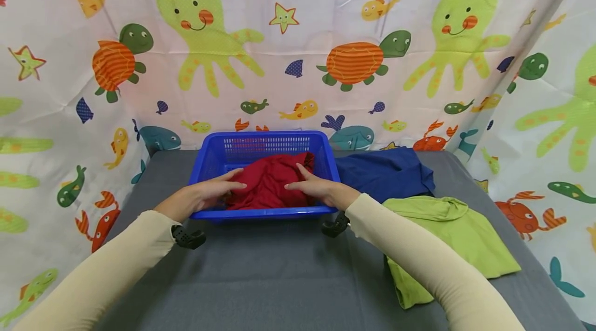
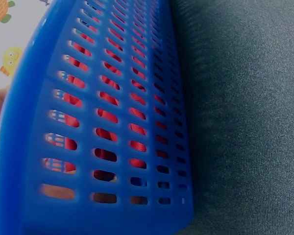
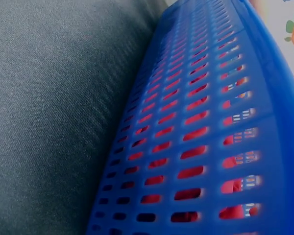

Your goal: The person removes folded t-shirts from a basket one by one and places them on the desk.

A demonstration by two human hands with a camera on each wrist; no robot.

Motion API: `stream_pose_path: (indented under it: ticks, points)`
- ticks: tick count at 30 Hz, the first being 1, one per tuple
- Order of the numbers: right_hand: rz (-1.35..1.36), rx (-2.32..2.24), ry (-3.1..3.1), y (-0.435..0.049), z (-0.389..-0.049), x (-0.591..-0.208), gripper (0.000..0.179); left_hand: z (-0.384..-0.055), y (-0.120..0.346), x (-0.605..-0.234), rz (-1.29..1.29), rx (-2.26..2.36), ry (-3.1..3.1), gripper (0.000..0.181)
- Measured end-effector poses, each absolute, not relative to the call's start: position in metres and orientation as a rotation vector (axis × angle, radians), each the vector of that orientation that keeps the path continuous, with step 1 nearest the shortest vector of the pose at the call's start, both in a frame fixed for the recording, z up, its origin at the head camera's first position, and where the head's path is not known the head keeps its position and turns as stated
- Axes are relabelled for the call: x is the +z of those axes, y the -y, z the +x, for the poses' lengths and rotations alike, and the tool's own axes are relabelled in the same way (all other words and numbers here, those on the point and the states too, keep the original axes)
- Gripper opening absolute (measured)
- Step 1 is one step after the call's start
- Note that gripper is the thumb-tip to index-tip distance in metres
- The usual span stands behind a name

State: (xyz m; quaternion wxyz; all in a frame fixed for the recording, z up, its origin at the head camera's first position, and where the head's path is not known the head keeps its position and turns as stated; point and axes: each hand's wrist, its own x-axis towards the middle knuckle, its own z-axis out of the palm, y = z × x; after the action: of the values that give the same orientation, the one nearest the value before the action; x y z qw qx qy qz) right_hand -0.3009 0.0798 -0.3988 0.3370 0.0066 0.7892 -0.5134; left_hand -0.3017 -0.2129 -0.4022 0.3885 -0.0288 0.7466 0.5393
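In the head view, a bunched red cloth point(image 1: 267, 178) lies inside a blue plastic basket point(image 1: 265, 212) with slotted walls. My left hand point(image 1: 207, 192) reaches over the basket's near left corner, its visible fingers extended at the cloth's left side. From the right, my right hand point(image 1: 323, 189) comes over the near rim, and its extended fingers lie against the cloth's right side. Some fingers of both hands are hidden. Both wrist views mainly show the basket's outer wall point(image 2: 88, 142), with red showing through its slots.
Right of the basket lies a dark blue cloth point(image 1: 384, 170). Nearer, a lime-green garment point(image 1: 458, 232) lies partly under my right sleeve. Everything stands on a grey-covered table point(image 1: 279, 279), with curtains point(image 1: 298, 83) printed with sea animals at the back and sides.
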Motion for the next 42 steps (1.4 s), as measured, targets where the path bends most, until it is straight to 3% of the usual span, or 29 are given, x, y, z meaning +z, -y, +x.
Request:
stream_pose_path:
  ticks: [11,24,42]
  points:
    - [0.083,-1.415,-2.001,-0.0780,-0.3064,-0.4022,0.092,-0.3016,0.2143,-0.4018,-0.069,1.425,-1.804,0.087]
    - [0.065,-1.368,-1.984,-0.0776,-0.3072,-0.4021,0.090,-0.3003,0.2151,-0.4052,-0.077,1.443,-1.860,0.076]
    - [-0.032,-1.388,-2.065,-0.0820,-0.3048,-0.4005,0.074,-0.3041,0.2156,-0.3994,-0.053,1.461,-1.944,0.075]
